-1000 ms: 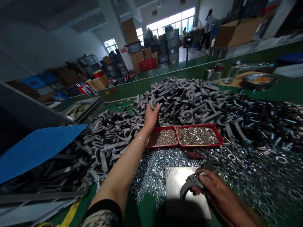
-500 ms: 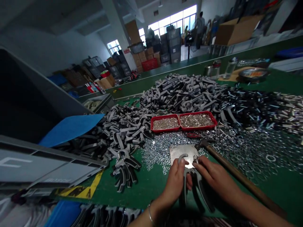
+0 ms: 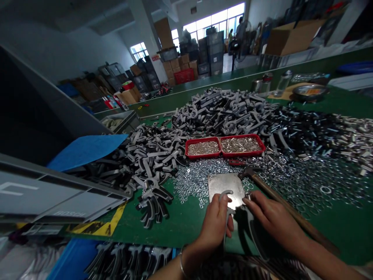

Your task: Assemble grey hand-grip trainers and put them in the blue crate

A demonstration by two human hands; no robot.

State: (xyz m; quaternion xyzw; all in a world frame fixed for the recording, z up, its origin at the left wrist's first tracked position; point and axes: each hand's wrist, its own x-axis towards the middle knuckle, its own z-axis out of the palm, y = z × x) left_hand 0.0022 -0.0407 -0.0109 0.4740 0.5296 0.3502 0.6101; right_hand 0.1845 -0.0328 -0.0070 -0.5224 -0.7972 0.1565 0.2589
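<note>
As both hands grip, the plate lies close

With its thumb on top, the left hand grips a curved piece; the right hand closes on a handle, a spring at its fingertips. Both pieces hang by the plate, apparently apart, perhaps for control. Trays and hammer lie near, presumably for easy reach.

We keep both hands just inside the near edge of the desk, a little apart. Our left hand grips, fingers curled, thumb pointing away from us. Our right hand shows its back, thumb and forefinger pinching. Our forearms, bare, converge forward.
</note>
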